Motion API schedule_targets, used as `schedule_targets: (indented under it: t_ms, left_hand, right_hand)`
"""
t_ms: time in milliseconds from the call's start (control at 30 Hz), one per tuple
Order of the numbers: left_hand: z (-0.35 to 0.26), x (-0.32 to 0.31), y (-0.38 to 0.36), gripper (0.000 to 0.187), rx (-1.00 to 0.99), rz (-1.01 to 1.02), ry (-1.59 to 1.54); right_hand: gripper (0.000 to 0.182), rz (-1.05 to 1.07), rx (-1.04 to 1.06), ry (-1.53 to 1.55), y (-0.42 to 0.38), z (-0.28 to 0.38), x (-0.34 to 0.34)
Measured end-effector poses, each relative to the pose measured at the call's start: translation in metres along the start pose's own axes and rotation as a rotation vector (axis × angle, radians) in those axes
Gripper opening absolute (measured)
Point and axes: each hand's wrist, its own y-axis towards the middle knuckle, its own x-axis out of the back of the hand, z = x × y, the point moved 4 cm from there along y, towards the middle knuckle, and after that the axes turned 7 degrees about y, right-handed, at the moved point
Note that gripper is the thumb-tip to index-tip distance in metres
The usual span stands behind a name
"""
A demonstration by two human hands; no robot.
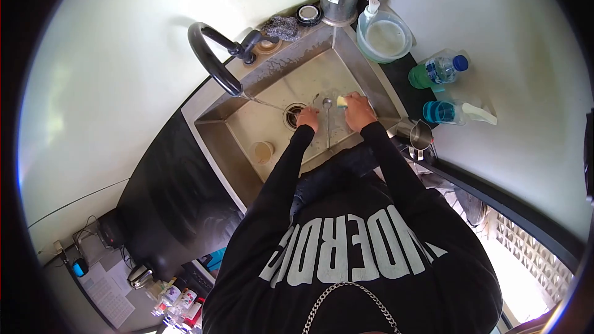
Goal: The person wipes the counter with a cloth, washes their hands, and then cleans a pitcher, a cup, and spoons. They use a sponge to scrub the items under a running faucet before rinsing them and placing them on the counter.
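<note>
Inside the steel sink [365,83], my right hand [359,112] is closed on a small yellow sponge [342,102]. My left hand [307,119] is over the basin beside the drain [291,115], close to the thin stream of water from the black faucet [213,65]. Its fingers are partly hidden, and I cannot make out whether they hold anything. A long-handled spoon [328,117] lies on the sink floor between my hands. Farther left in the basin is a small round cup [262,152].
Behind the sink are a scrubber [279,26] and a metal canister [339,5]. On the right stand a plastic bowl [386,37] of cloudy liquid, a green bottle [433,72], a blue spray bottle [442,112] and a metal pitcher [421,135].
</note>
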Motion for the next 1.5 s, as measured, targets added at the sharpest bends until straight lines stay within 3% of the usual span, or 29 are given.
schedule_targets:
  t_ms: [67, 100, 133, 200, 233, 300, 433, 500, 533, 600, 733, 800, 833, 900, 933, 967, 1000, 1033, 1067, 1133, 1233, 1333, 1400, 1500]
  left_hand:
    - [-0.018, 0.011, -0.006, 0.029, 0.005, -0.163, 0.481]
    - [-0.032, 0.02, -0.014, 0.029, 0.174, -0.174, 0.317]
    - [-0.046, 0.027, -0.015, 0.029, 0.175, -0.174, 0.315]
    - [-0.048, 0.027, -0.012, 0.029, 0.357, -0.047, 0.389]
    - [-0.044, 0.024, -0.011, 0.029, 0.359, -0.045, 0.391]
    - [-0.049, 0.027, -0.014, 0.032, 0.172, -0.185, 0.459]
    - [-0.082, 0.029, -0.04, 0.02, 0.143, -0.313, 0.682]
    - [-0.101, 0.025, -0.051, 0.023, 0.019, -0.121, 0.719]
    - [-0.099, 0.024, -0.049, 0.023, 0.024, -0.123, 0.717]
    - [-0.086, 0.008, -0.043, 0.033, 0.142, 0.253, 0.655]
    - [-0.07, -0.013, -0.035, 0.034, 0.097, 0.163, 0.701]
    - [-0.076, -0.006, -0.045, 0.027, 0.136, 0.079, 0.626]
    - [-0.076, -0.002, -0.049, 0.027, 0.132, 0.075, 0.627]
    - [-0.074, 0.007, -0.056, 0.022, 0.037, 0.018, 0.101]
    - [-0.069, 0.009, -0.059, 0.022, 0.029, 0.019, 0.106]
    - [-0.068, 0.013, -0.065, 0.021, -0.112, -0.035, -0.003]
    - [-0.068, 0.016, -0.071, 0.02, -0.253, -0.09, -0.114]
    - [-0.108, 0.046, -0.093, 0.021, 0.166, 0.117, -0.653]
    - [-0.114, 0.055, -0.101, 0.021, 0.163, 0.122, -0.647]
    - [-0.118, 0.067, -0.114, 0.02, 0.226, 0.111, -0.944]
    - [-0.119, 0.079, -0.12, 0.022, 0.237, 0.069, -0.965]
    - [-0.114, 0.082, -0.131, 0.02, 0.238, 0.083, -0.971]
    - [-0.116, 0.081, -0.146, 0.019, 0.245, 0.107, -0.976]
    - [-0.132, 0.082, -0.16, 0.015, 0.178, 0.163, -0.918]
  right_hand:
    - [0.029, -0.05, 0.106, 0.004, 0.004, -0.002, 0.007]
    - [0.029, -0.046, 0.106, 0.002, 0.004, -0.003, 0.009]
    - [0.03, -0.071, 0.107, 0.049, 0.003, -0.002, 0.015]
    - [0.03, -0.094, 0.106, 0.099, 0.002, 0.0, 0.019]
    - [0.03, -0.113, 0.11, 0.152, 0.001, 0.001, 0.02]
    - [0.029, -0.131, 0.111, 0.21, -0.002, 0.003, 0.022]
    - [0.032, -0.195, 0.11, 0.251, -0.001, -0.002, 0.018]
    - [0.034, -0.221, 0.099, 0.251, 0.002, -0.002, 0.018]
    - [0.035, -0.218, 0.071, 0.281, 0.001, 0.0, 0.021]
    - [0.036, -0.215, 0.048, 0.304, -0.001, 0.007, 0.027]
    - [0.04, -0.16, 0.017, 0.297, 0.0, 0.01, 0.026]
    - [0.04, -0.175, 0.033, 0.284, 0.003, 0.009, 0.022]
    - [0.041, -0.213, 0.147, 0.307, 0.001, 0.012, 0.022]
    - [0.042, -0.26, 0.263, 0.329, -0.004, 0.016, 0.024]
    - [0.042, -0.224, 0.401, 0.294, -0.009, 0.023, 0.023]
    - [0.043, -0.185, 0.537, 0.258, -0.015, 0.031, 0.022]
    - [0.043, -0.192, 0.535, 0.258, -0.018, 0.034, 0.02]
    - [0.043, -0.118, 0.575, 0.143, -0.02, 0.039, 0.013]
    - [0.045, -0.042, 0.611, 0.029, -0.024, 0.044, 0.005]
    - [0.045, -0.006, 0.595, 0.04, -0.019, 0.048, 0.001]
    - [0.043, -0.084, 0.564, 0.074, -0.02, 0.063, -0.007]
    - [0.043, -0.022, 0.614, 0.088, -0.027, 0.064, -0.009]
    - [0.042, 0.059, 0.767, -0.018, -0.028, 0.061, -0.004]
    - [0.04, -0.084, 0.617, 0.106, -0.021, 0.057, 0.011]
